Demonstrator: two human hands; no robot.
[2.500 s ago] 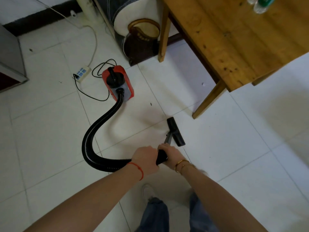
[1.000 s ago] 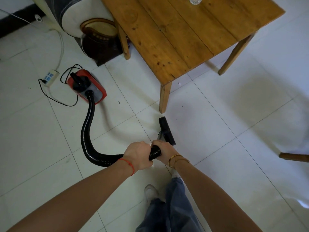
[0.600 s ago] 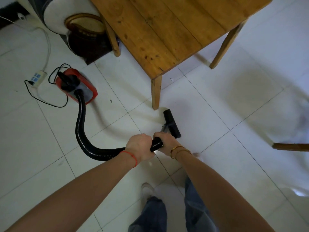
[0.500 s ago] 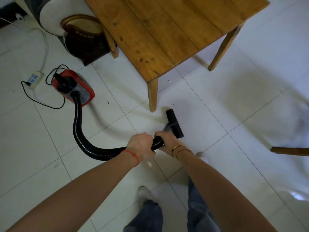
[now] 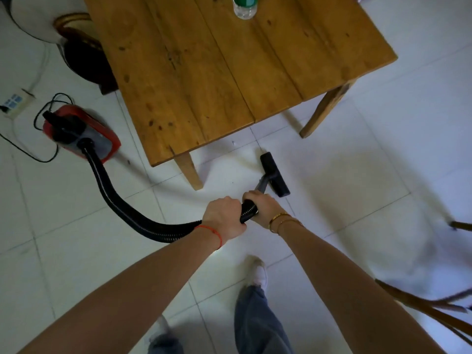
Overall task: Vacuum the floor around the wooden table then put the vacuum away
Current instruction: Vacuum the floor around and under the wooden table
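Two hands on the hose and we're rolling along the table's near edge — from the left: the power strip sits at the frame's edge with the cord looping to the red vacuum canister, which now lies just beside the wooden table corner rather than well out on open floor, as it was moments ago. The black hose arcs from it to the left hand, fingers curled tight around the ribbed end, and the right hand grips just ahead, fingers wrapped around the wand. Next, the floor nozzle — flat on the white tiles, it has slid rightward past the near table leg and now works the strip between the two front legs. That suggests the pass around the table is under way, with putting away still ahead. A clear bottle stands on the tabletop; its green label is too blurred to read, and no brand shows on the canister.
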